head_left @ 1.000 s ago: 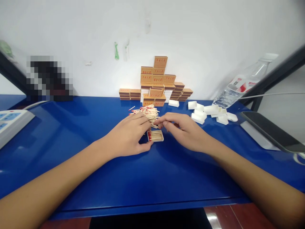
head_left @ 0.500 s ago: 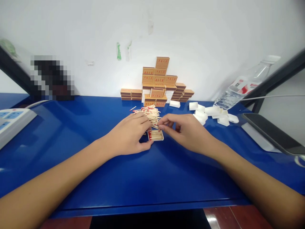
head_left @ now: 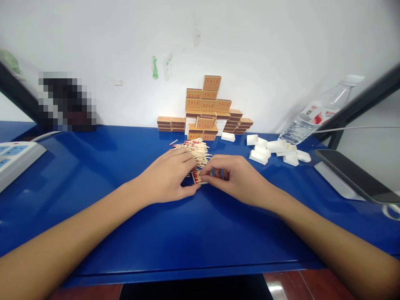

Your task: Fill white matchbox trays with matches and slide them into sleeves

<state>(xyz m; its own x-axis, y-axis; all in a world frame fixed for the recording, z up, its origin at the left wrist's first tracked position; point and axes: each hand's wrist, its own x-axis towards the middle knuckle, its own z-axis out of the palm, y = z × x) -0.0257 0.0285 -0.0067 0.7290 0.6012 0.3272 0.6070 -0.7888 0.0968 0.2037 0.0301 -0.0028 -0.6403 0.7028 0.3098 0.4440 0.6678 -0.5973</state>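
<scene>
A small white matchbox tray point(head_left: 195, 178) lies on the blue table with red-headed matches in it. My left hand point(head_left: 170, 175) holds the tray at its left end, thumb on the near side and fingers on the far side. Over the tray's right part, my right hand point(head_left: 229, 175) pinches thumb and forefinger together at the matches. These fingertips cover much of the tray, and how many matches they grip is hidden. Just behind both hands is a loose pile of matches point(head_left: 200, 152), partly covered by my left fingers.
Orange matchboxes point(head_left: 208, 105) stand stacked against the wall. Several empty white trays point(head_left: 276, 146) lie at the right, one more tray point(head_left: 228, 136) beside the stack. Farther right are a water bottle point(head_left: 315, 114) and a phone point(head_left: 356, 175); a white power strip point(head_left: 21, 160) sits at left.
My right hand has moved slightly left and down, its pinched fingertips going from above the tray's right far corner onto the matches inside. My left hand has stayed at the tray.
</scene>
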